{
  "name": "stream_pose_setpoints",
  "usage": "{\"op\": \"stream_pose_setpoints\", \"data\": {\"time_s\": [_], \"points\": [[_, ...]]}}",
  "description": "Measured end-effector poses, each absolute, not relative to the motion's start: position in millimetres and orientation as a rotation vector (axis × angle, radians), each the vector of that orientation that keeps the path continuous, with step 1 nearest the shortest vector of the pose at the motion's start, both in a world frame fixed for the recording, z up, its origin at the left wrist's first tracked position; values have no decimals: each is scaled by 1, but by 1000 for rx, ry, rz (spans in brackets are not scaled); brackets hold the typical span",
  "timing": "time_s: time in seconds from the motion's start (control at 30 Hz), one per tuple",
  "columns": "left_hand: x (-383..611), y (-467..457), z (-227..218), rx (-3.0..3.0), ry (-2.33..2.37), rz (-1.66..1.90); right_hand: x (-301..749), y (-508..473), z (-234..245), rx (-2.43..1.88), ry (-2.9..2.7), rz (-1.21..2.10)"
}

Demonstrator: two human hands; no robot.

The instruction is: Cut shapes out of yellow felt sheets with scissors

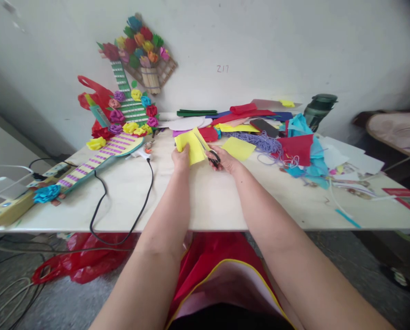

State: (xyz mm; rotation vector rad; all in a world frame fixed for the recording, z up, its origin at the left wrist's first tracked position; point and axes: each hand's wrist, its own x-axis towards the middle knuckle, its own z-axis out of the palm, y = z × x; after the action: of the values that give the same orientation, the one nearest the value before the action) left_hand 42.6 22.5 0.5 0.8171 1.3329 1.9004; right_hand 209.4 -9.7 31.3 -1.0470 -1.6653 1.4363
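Note:
My left hand (181,157) is closed on the left edge of a yellow sheet of crepe paper (193,145) held above the table. My right hand (224,160) grips black-handled scissors (214,158), whose blades reach up and left along the paper's right side. A narrow strip at that side stands partly apart from the sheet. Just beyond my right hand, another yellow paper piece (239,148) lies flat on the table. Behind it are a tangle of purple yarn (259,142) and folded coloured paper.
Paper-flower guitar shapes (98,158) stand at the left, near a white hot glue gun (140,153) with a black cord and a power strip (15,206). A dark bottle (319,111) stands at the back right. Red paper (297,149) and scraps cover the right side.

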Motion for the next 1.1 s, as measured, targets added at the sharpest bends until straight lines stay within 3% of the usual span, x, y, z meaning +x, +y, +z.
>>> {"op": "stream_pose_setpoints", "data": {"time_s": [1.1], "points": [[44, 22, 0, 814, 1297, 1911, 208, -9, 32, -1067, -1647, 1395]]}}
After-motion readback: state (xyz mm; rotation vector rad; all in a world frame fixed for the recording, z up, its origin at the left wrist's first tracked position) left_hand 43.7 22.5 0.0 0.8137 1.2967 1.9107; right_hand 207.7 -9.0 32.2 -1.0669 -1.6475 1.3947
